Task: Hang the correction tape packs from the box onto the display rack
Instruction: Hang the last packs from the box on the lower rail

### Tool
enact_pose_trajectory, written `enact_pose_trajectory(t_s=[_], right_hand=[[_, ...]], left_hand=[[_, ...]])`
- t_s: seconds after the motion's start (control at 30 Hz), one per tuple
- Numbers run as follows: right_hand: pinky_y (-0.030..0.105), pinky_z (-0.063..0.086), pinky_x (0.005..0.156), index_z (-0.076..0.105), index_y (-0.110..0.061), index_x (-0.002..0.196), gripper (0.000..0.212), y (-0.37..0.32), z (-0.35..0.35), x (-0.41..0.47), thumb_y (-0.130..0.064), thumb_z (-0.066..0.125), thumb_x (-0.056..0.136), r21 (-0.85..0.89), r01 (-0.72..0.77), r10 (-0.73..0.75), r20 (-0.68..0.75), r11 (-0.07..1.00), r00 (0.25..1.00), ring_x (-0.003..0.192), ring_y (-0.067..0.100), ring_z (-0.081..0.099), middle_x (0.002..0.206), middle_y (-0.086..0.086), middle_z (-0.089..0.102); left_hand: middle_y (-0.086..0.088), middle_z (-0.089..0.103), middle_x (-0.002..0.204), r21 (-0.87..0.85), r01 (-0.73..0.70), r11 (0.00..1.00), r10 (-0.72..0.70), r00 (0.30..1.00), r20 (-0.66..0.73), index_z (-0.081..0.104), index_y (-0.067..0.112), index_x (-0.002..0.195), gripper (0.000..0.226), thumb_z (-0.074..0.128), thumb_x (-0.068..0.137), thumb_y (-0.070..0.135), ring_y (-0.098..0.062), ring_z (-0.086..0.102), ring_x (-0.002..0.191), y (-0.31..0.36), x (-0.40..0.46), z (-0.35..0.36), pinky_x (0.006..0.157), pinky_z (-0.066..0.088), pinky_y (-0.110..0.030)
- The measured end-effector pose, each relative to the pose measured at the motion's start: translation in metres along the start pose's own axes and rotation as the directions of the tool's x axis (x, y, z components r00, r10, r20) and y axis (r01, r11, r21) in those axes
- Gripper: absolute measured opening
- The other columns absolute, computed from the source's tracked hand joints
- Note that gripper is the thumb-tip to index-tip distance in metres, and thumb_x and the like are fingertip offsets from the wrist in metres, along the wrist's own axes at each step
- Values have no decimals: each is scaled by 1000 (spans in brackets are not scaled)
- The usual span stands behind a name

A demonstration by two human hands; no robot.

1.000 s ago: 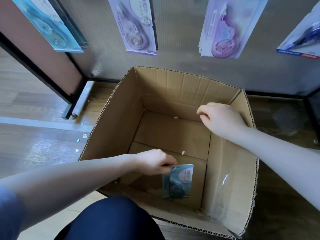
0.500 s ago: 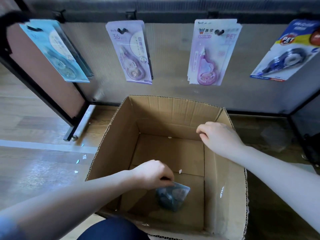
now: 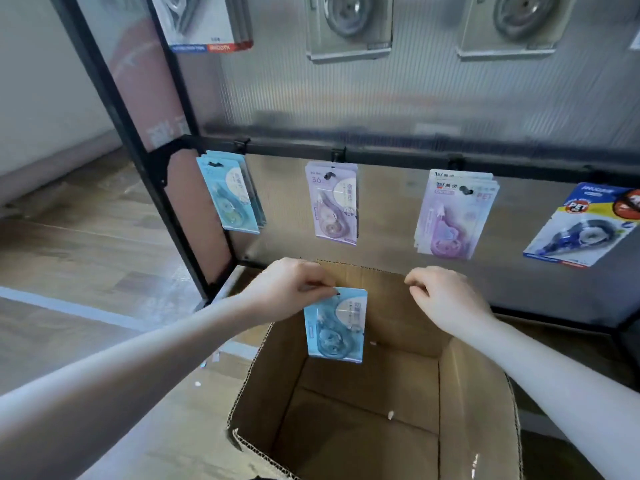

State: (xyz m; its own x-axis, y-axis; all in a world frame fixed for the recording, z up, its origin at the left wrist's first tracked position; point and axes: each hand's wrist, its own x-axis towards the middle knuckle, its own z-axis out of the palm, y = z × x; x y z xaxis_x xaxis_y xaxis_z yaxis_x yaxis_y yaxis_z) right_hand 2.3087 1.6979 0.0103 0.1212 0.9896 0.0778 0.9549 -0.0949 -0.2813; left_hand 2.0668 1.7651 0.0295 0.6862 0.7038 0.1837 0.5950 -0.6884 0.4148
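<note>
Left hand (image 3: 294,289): pinching the blue correction tape pack (image 3: 335,327) by its top edge, beside the hang hole, over the open box (image 3: 277,393). Right hand (image 3: 446,299): loosely curled, holding nothing. Likely risks: pack twisting in so small a pinch, hole missing the hook (image 3: 216,164) on the rack (image 3: 398,157).
</note>
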Motion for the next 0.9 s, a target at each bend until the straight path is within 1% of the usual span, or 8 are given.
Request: enact_pose_trajectory(t_s=[0.1, 0.2, 0.3, 0.43, 0.57, 0.73, 0.83, 0.9], right_hand=[[32, 47, 82, 64, -21, 106, 23, -28, -12, 11, -16, 46, 93, 27, 27, -26, -46, 999, 999, 100, 24, 58, 108, 0, 64], [27, 44, 78, 63, -21, 108, 22, -53, -22, 20, -18, 47, 93, 45, 49, -45, -89, 998, 995, 100, 21, 58, 109, -2, 64], [23, 41, 74, 63, -22, 110, 21, -77, -27, 27, -20, 50, 93, 71, 80, -71, -131, 994, 989, 100, 17, 59, 109, -5, 64], [23, 42, 81, 63, -19, 111, 21, -99, -22, 38, -18, 53, 92, 129, 109, -91, -136, 986, 987, 98, 15, 59, 108, -3, 64], [25, 42, 83, 64, -19, 111, 22, -113, -13, 47, -17, 55, 91, 146, 107, -92, -108, 984, 990, 98, 17, 58, 106, -2, 64], [27, 43, 85, 65, -18, 108, 20, -124, -2, 57, -15, 57, 90, 152, 104, -89, -98, 983, 991, 100, 18, 59, 104, -2, 65], [25, 42, 83, 65, -18, 108, 20, -126, 1, 59, -16, 56, 90, 151, 94, -81, -87, 984, 993, 99, 17, 59, 105, -2, 64], [22, 37, 77, 65, -19, 108, 20, -126, 2, 59, -17, 57, 90, 154, 93, -80, -85, 984, 993, 93, 14, 57, 103, -3, 64]], left_hand=[[15, 59, 77, -5, 30, 1000, -30, 994, -101, 69, 16, 89, 12, 64, 87, 27, -3, 50, 70, -11, -6, -36, 62, 35, -7], [19, 60, 80, -13, 74, 997, -75, 979, -190, 69, 16, 90, 12, 64, 86, 27, 0, 55, 72, -25, -12, -66, 66, 45, -17], [27, 55, 78, -9, 120, 993, -118, 957, -264, 69, 17, 89, 10, 65, 85, 25, 6, 54, 73, -45, -15, -94, 63, 41, -10], [23, 59, 78, -71, 141, 987, -157, 922, -353, 71, 14, 85, 7, 68, 83, 19, 7, 57, 75, -75, -12, -123, 63, 43, -11], [7, 66, 81, -148, 181, 972, -229, 870, -438, 72, 11, 83, 6, 70, 82, 17, -2, 59, 74, -101, -6, -141, 67, 47, -18], [5, 66, 80, -196, 199, 960, -270, 836, -478, 73, 11, 82, 5, 72, 79, 15, -1, 57, 72, -134, 8, -154, 68, 47, -20], [5, 65, 79, -255, 192, 948, -299, 814, -498, 73, 11, 83, 5, 73, 78, 14, 0, 56, 70, -149, 19, -155, 65, 42, -10], [5, 63, 79, -272, 178, 946, -301, 798, -523, 73, 9, 83, 7, 72, 79, 14, 2, 54, 69, -155, 26, -153, 62, 37, -4]])
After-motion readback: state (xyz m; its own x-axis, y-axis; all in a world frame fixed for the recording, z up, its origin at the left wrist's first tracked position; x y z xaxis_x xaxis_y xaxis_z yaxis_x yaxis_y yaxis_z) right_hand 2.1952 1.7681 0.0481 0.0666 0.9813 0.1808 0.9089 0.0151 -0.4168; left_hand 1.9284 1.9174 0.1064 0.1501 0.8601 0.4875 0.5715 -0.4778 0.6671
